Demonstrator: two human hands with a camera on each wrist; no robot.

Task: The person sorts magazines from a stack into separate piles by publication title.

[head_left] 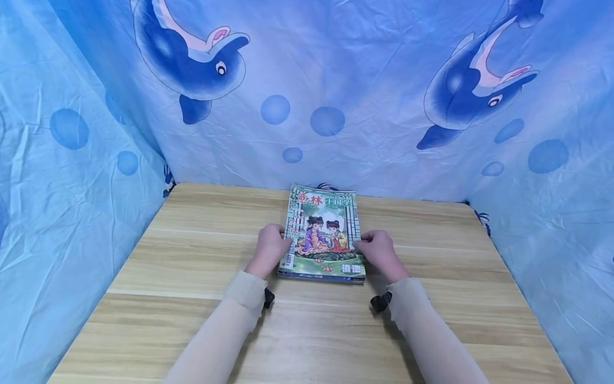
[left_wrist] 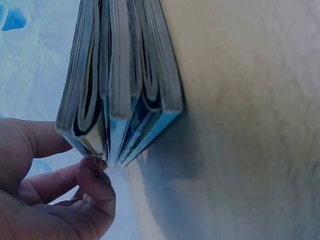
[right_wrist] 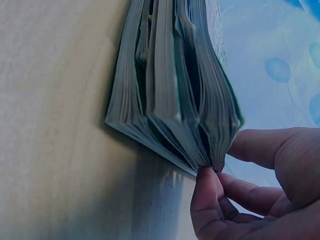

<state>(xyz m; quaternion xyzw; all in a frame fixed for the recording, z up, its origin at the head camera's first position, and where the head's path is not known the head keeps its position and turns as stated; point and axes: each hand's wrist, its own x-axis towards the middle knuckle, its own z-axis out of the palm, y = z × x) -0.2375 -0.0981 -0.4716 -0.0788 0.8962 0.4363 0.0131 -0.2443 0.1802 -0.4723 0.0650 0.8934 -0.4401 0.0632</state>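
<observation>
A stack of magazines (left_wrist: 120, 95) lies on the wooden table, several thick, its layers seen end-on in both wrist views. The top magazine (head_left: 322, 213) has a green cover with two illustrated figures and large red and white characters. My left hand (head_left: 272, 244) pinches its left edge along the spine side, thumb over the cover and a curled finger (left_wrist: 95, 172) under the edge. On the opposite side, my right hand (head_left: 379, 249) pinches the page edge, with the thumb on the cover and fingertips (right_wrist: 206, 177) beneath. Lower magazines fan slightly apart in the right wrist view.
The wood-grain table (head_left: 192, 298) runs around the stack. Blue cloth (head_left: 307, 80) printed with dolphins and bubbles hangs behind the table's back edge and along both sides. A small black device (head_left: 381, 302) sits at the right wrist, another (head_left: 269, 297) at the left.
</observation>
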